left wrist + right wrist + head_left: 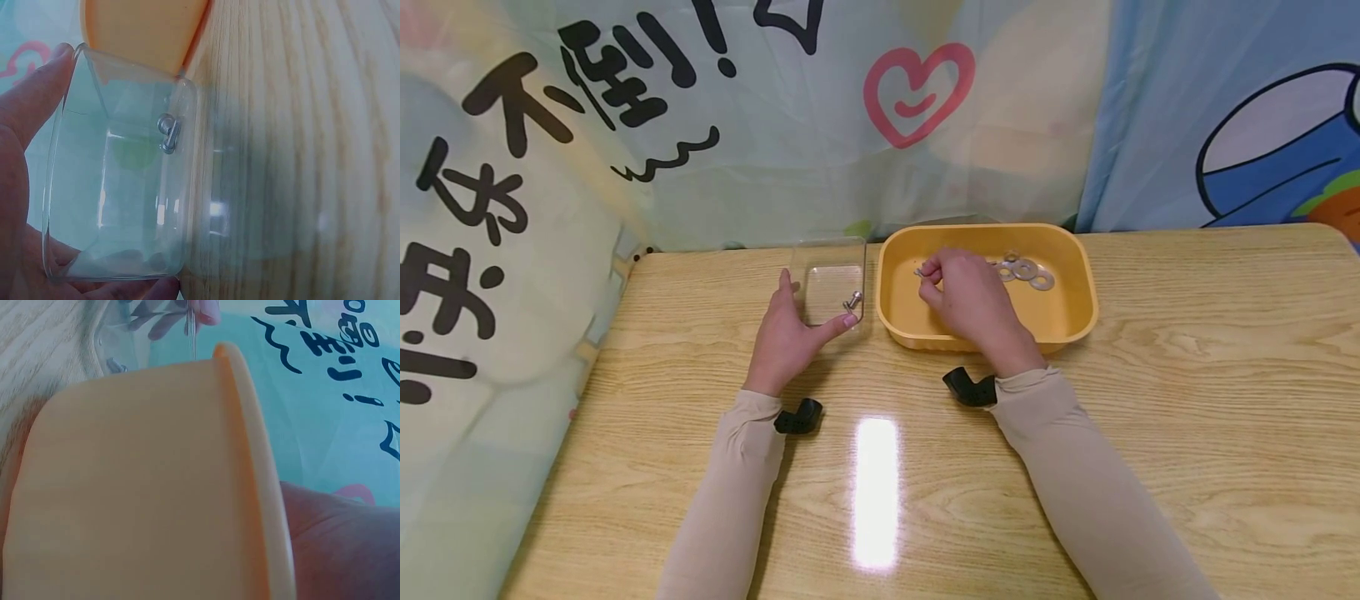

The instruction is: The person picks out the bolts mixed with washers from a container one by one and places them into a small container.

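While a shallow clear plastic box (831, 287) was held by the left hand (784, 343), a tiny silvery metal piece (918, 272) was pinched between the thumb and fingertips of the right hand (973, 300), as seen from the head. The piece, too small for its kind to be told, was held over the left part of a yellow, round-cornered plastic bin (1048, 318). The box was clasped with the left thumb and fingers spread wide, the thumb set at the near right corner and the fingers at the left side. Near that same corner, small silvery metal screws (853, 301) were gathered inside the box. Flat silvery metal washers (1024, 269) were clustered in the bin, to the right of the pinching fingertips. Both containers were set side by side on a light wood-grained table (1210, 417).

From the left wrist, the box was seen gripped across, with the thumb at one rim corner and the fingers at the opposite side. The screws were shown on the side nearer the bin.

From the right wrist, the right fingertips were hidden by the bin's wall, so their grip could not be told there.
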`<state>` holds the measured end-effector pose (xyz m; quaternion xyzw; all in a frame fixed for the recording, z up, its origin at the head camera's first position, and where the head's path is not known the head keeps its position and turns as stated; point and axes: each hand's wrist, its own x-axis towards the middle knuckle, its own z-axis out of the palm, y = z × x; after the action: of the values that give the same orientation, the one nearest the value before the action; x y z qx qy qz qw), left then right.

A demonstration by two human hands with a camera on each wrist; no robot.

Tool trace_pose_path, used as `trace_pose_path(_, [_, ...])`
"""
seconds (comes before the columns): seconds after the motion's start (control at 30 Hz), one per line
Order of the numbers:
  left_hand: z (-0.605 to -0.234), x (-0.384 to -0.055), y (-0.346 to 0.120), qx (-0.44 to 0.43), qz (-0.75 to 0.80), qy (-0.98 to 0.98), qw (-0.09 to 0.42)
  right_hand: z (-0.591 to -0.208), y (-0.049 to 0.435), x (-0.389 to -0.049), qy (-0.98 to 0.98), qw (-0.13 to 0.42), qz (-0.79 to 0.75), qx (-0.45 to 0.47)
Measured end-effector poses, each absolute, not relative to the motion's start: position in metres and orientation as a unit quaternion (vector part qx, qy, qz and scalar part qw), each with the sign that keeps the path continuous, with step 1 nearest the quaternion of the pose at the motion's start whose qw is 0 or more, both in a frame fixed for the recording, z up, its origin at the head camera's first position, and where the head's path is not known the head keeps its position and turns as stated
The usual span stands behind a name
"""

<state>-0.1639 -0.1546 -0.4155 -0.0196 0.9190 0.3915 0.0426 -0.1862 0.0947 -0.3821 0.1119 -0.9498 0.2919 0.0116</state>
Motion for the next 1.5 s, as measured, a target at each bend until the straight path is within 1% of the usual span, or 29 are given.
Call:
trace_pose_path(1.03, [-0.416, -0.163, -0.154, -0.02, 0.395, 0.918, 0.041, -0.382, 0.072, -0.175, -0.943, 0.047, 0.301, 0.137])
trace_pose_path(1.5, [-0.414, -0.162, -0.155, -0.019, 0.396, 0.917, 0.042, -0.381, 0.06, -0.172, -0.938, 0.049, 0.311, 0.148])
